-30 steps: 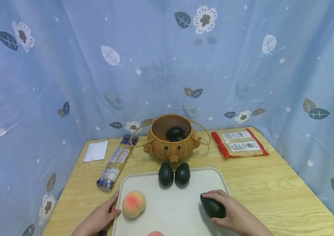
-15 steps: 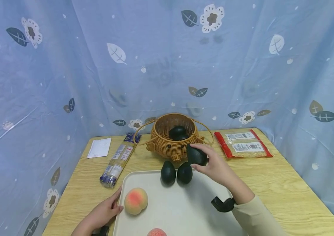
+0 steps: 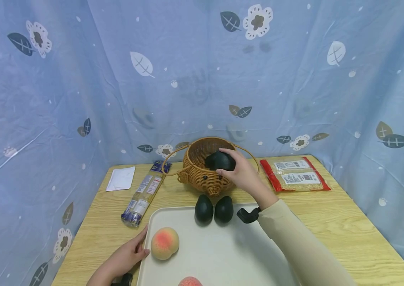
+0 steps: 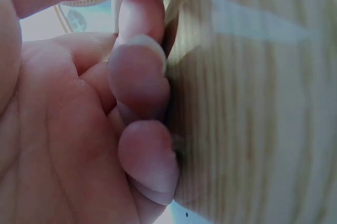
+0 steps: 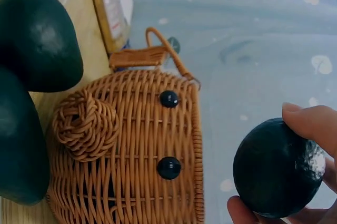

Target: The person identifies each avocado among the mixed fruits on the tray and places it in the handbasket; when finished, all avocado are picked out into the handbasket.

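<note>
My right hand [image 3: 243,172] grips a dark green avocado [image 3: 224,161] between thumb and fingers over the mouth of a wicker basket [image 3: 197,176] with a pig's face. In the right wrist view the held avocado [image 5: 274,168] is above the basket's rim. Behind it, another dark avocado [image 3: 209,160] partly shows inside the basket. Two avocados, one left [image 3: 204,209] and one right [image 3: 224,209], lie at the far edge of a cream tray [image 3: 216,250]. My left hand [image 3: 125,256] rests beside the tray's left rim, thumb touching it, fingertips [image 4: 149,155] bent against the wooden table.
On the tray lies a peach [image 3: 165,243]; another peach [image 3: 190,281] is cut off by the frame's bottom. A clear bag with blue ends [image 3: 145,194] and a white packet [image 3: 121,178] lie left of the basket. A red-edged bag [image 3: 295,173] lies right.
My right hand has lifted the avocado from the tray's right side and carried it forward and left to the basket's mouth. The left hand stays at the tray's rim.
</note>
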Demonstrator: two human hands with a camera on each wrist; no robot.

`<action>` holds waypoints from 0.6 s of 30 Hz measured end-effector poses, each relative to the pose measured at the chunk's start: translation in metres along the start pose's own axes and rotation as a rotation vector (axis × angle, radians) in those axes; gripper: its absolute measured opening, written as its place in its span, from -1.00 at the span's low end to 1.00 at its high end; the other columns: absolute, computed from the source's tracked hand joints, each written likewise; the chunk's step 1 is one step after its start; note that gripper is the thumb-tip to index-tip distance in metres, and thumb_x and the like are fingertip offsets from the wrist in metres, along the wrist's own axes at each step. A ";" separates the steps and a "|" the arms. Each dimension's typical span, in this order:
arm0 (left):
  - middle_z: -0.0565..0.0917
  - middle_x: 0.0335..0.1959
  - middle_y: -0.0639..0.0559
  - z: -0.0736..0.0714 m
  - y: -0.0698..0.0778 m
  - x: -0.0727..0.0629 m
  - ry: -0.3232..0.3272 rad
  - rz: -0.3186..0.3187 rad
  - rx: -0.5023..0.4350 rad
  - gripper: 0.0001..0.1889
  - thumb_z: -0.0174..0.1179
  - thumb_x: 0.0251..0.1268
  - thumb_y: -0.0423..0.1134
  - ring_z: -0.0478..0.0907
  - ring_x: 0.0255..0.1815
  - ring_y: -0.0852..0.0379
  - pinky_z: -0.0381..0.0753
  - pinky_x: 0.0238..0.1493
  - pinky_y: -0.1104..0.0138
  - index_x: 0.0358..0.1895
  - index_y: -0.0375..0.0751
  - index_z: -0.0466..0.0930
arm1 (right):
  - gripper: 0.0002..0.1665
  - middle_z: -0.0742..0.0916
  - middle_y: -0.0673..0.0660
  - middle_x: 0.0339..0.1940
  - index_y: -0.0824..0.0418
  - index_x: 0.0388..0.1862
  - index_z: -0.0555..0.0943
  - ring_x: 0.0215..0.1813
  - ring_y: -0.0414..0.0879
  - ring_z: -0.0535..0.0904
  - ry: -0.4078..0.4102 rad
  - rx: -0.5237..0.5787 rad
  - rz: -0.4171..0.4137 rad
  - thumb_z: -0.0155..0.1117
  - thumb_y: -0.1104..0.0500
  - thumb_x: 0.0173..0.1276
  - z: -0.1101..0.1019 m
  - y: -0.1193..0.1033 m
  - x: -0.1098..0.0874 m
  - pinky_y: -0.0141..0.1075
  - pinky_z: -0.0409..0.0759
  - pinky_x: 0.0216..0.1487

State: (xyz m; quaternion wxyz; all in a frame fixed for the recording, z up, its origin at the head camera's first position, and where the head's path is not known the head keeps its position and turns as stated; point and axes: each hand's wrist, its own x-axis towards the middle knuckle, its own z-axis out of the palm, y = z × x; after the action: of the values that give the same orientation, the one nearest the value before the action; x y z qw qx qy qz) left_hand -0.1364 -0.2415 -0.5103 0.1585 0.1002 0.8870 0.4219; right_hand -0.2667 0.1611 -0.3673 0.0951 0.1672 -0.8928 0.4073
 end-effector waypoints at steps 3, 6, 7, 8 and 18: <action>0.41 -0.42 0.01 0.001 0.001 0.000 0.004 -0.017 -0.015 -0.14 0.33 0.47 -0.22 0.33 -0.48 0.15 0.33 -0.48 0.32 0.65 -0.43 0.04 | -0.11 0.49 0.28 0.47 0.01 0.60 0.41 0.33 0.29 0.53 0.008 -0.006 0.027 0.58 0.09 0.34 0.004 0.002 0.010 0.18 0.59 0.17; 0.41 -0.42 0.00 0.000 0.002 0.000 0.008 -0.032 -0.028 -0.13 0.34 0.46 -0.21 0.33 -0.48 0.12 0.33 -0.48 0.32 0.65 -0.42 0.05 | -0.11 0.49 0.28 0.44 -0.02 0.61 0.40 0.29 0.29 0.55 0.011 -0.019 0.051 0.57 0.09 0.35 0.008 0.005 0.017 0.16 0.62 0.13; 0.41 -0.42 0.00 -0.001 0.002 0.000 0.006 -0.033 -0.031 -0.13 0.34 0.46 -0.20 0.33 -0.48 0.12 0.33 -0.49 0.32 0.65 -0.42 0.05 | -0.11 0.50 0.28 0.43 -0.03 0.60 0.40 0.29 0.28 0.55 0.011 -0.022 0.057 0.57 0.09 0.36 0.009 0.005 0.020 0.15 0.62 0.13; 0.41 -0.42 0.00 -0.001 0.002 0.001 0.007 -0.031 -0.033 -0.13 0.35 0.46 -0.20 0.34 -0.48 0.12 0.32 -0.49 0.32 0.65 -0.42 0.05 | -0.12 0.50 0.28 0.43 -0.04 0.60 0.40 0.28 0.28 0.55 0.011 -0.025 0.063 0.57 0.09 0.36 0.010 0.005 0.021 0.15 0.62 0.13; 0.42 -0.42 0.02 0.001 -0.002 0.000 -0.005 -0.002 -0.030 -0.13 0.33 0.46 -0.19 0.34 -0.48 0.16 0.34 -0.47 0.33 0.64 -0.44 0.04 | -0.12 0.43 0.31 0.48 0.00 0.62 0.37 0.37 0.30 0.49 -0.003 -0.009 0.078 0.54 0.15 0.38 0.018 0.009 0.028 0.15 0.58 0.22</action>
State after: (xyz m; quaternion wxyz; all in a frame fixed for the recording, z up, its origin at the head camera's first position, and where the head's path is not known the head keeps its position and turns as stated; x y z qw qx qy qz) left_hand -0.1364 -0.2419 -0.5120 0.1626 0.0979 0.8804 0.4346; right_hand -0.2962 0.1469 -0.3764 0.0784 0.1327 -0.9007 0.4063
